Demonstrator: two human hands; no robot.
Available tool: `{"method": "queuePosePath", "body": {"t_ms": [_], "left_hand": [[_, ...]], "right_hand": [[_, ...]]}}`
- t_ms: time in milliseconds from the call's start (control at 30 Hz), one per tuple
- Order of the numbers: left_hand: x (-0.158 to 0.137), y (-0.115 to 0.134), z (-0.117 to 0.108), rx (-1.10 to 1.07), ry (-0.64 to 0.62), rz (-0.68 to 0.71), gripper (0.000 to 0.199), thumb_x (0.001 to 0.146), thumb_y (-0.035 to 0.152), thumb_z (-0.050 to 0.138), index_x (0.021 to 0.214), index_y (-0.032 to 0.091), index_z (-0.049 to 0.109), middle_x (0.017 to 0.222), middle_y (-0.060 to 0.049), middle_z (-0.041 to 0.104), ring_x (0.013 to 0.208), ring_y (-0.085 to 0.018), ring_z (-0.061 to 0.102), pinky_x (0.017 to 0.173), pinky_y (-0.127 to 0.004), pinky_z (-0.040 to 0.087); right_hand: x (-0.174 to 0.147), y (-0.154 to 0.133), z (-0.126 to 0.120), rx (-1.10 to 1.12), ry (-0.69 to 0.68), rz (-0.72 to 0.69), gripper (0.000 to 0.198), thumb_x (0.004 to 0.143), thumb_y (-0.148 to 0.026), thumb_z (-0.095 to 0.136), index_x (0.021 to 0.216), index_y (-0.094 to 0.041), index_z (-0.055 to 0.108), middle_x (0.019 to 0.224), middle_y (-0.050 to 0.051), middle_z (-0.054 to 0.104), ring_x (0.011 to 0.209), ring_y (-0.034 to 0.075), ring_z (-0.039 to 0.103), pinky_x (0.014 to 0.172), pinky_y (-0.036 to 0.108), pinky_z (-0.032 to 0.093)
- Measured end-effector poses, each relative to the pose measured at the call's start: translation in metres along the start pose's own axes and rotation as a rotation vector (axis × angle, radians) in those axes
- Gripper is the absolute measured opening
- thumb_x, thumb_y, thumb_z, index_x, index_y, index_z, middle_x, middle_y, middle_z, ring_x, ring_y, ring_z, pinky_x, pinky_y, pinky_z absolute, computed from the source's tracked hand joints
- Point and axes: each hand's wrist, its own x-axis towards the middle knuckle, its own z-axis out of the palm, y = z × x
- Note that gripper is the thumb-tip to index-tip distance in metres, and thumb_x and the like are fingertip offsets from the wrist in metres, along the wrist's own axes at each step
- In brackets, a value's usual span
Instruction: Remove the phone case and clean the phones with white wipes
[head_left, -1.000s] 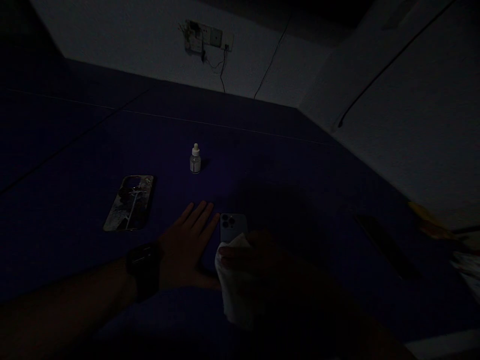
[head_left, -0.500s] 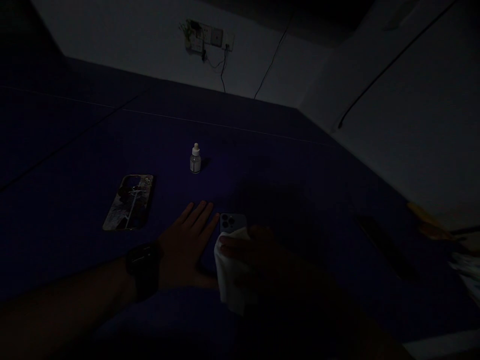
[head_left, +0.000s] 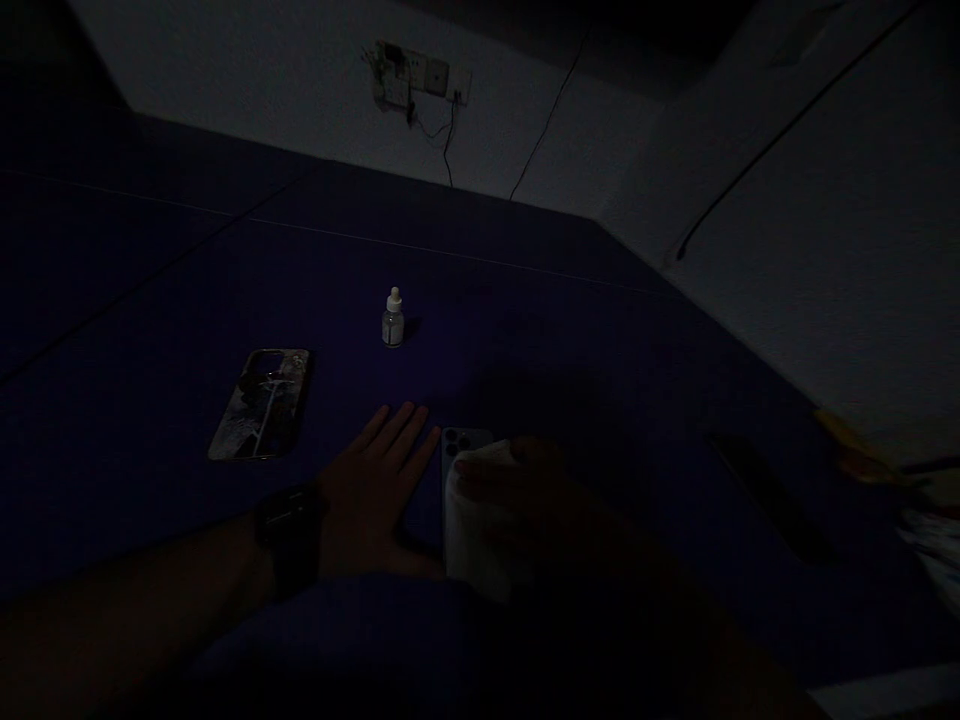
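A phone (head_left: 466,437) lies back up on the dark blue surface, its camera lenses showing at the far end. My right hand (head_left: 517,490) presses a white cloth (head_left: 472,530) onto the phone's back, and the cloth hides most of it. Flat on the surface, my left hand (head_left: 379,490) has its fingers spread, with its index finger and thumb along the phone's left edge. A dark watch (head_left: 289,525) is on the left wrist. Beyond the hands stands a small dropper bottle (head_left: 393,322). To the left lies a patterned phone case (head_left: 261,405).
The picture is very dark. A long dark object (head_left: 772,495) lies at the right, near yellow and white items by the wall. Sockets (head_left: 420,75) with plugged-in cables are on the back wall (head_left: 247,80). Another cable runs down the right wall.
My right hand has slid the cloth slightly to the right and upward over the phone. My left hand stays in place beside it.
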Motion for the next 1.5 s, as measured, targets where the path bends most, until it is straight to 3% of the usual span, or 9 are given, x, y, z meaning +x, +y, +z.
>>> {"method": "queuePosePath", "body": {"t_ms": [167,300,467,567,667,867,1067,1300,1500], "left_hand": [[-0.001,-0.001,0.000,-0.004,0.034,0.022,0.127,0.066,0.097,0.043,0.154,0.006,0.031,0.159,-0.027,0.029,0.148,-0.046,0.024,0.120,-0.061,0.016],[-0.002,-0.002,-0.001,0.003,-0.003,0.025,0.131,0.064,0.099,0.041,0.154,0.004,0.030,0.159,-0.029,0.025,0.148,-0.047,0.023,0.120,-0.062,0.016],[-0.001,-0.002,-0.001,-0.003,0.007,0.022,0.130,0.065,0.099,0.040,0.154,0.006,0.029,0.160,-0.026,0.027,0.148,-0.046,0.021,0.120,-0.061,0.014],[-0.001,-0.003,-0.001,0.001,0.014,0.029,0.129,0.065,0.099,0.040,0.154,0.006,0.030,0.159,-0.026,0.029,0.148,-0.046,0.022,0.120,-0.061,0.014],[-0.001,-0.004,0.001,0.013,0.021,0.034,0.128,0.065,0.098,0.042,0.154,0.006,0.031,0.159,-0.026,0.030,0.148,-0.046,0.023,0.120,-0.060,0.015],[-0.001,-0.002,0.001,0.032,0.024,0.027,0.124,0.068,0.096,0.043,0.153,0.005,0.032,0.159,-0.026,0.030,0.149,-0.045,0.023,0.121,-0.059,0.014],[0.001,0.000,-0.003,0.033,-0.017,0.016,0.131,0.064,0.100,0.039,0.152,0.003,0.033,0.159,-0.029,0.028,0.148,-0.047,0.022,0.120,-0.061,0.014],[-0.001,-0.001,-0.001,0.051,-0.004,0.033,0.126,0.068,0.097,0.038,0.152,0.004,0.033,0.159,-0.028,0.027,0.149,-0.045,0.021,0.121,-0.060,0.013],[-0.002,0.000,0.000,0.056,0.006,0.014,0.129,0.067,0.099,0.038,0.153,0.003,0.031,0.160,-0.029,0.026,0.149,-0.046,0.022,0.121,-0.060,0.014]], "right_hand": [[0.010,-0.003,0.010,-0.156,0.004,-0.048,0.057,0.094,-0.044,0.057,0.148,-0.028,0.047,0.159,0.008,0.038,0.131,0.039,0.042,0.098,0.056,0.041],[-0.001,0.006,0.005,-0.275,0.174,0.036,0.044,0.096,-0.037,0.056,0.140,-0.032,0.056,0.150,0.005,0.052,0.127,0.039,0.044,0.098,0.060,0.039],[-0.007,0.006,0.001,-0.320,0.352,0.012,0.036,0.098,-0.032,0.054,0.132,-0.030,0.063,0.139,0.007,0.062,0.132,0.036,0.046,0.104,0.058,0.036],[-0.001,0.002,0.008,-0.219,0.228,-0.013,0.047,0.099,-0.034,0.050,0.144,-0.019,0.051,0.146,0.012,0.055,0.135,0.030,0.048,0.110,0.052,0.037],[0.000,-0.004,0.011,-0.107,0.066,-0.079,0.065,0.098,-0.039,0.053,0.153,-0.011,0.035,0.156,0.015,0.042,0.143,0.027,0.039,0.117,0.045,0.035],[-0.020,-0.009,0.000,0.107,-0.132,-0.169,0.080,0.095,-0.051,0.058,0.160,-0.024,0.021,0.161,0.005,0.034,0.148,0.023,0.032,0.121,0.038,0.030],[-0.008,0.003,0.014,0.033,-0.053,-0.031,0.079,0.098,-0.047,0.054,0.160,-0.014,0.018,0.164,0.013,0.022,0.151,0.027,0.020,0.123,0.046,0.025],[-0.012,-0.016,-0.001,0.191,-0.168,-0.293,0.076,0.099,-0.049,0.052,0.160,-0.017,0.020,0.161,0.009,0.030,0.151,0.022,0.021,0.125,0.038,0.020],[-0.029,-0.005,-0.005,0.153,-0.092,-0.091,0.085,0.092,-0.055,0.062,0.159,-0.025,0.020,0.161,0.006,0.032,0.149,0.023,0.029,0.122,0.036,0.028]]}}
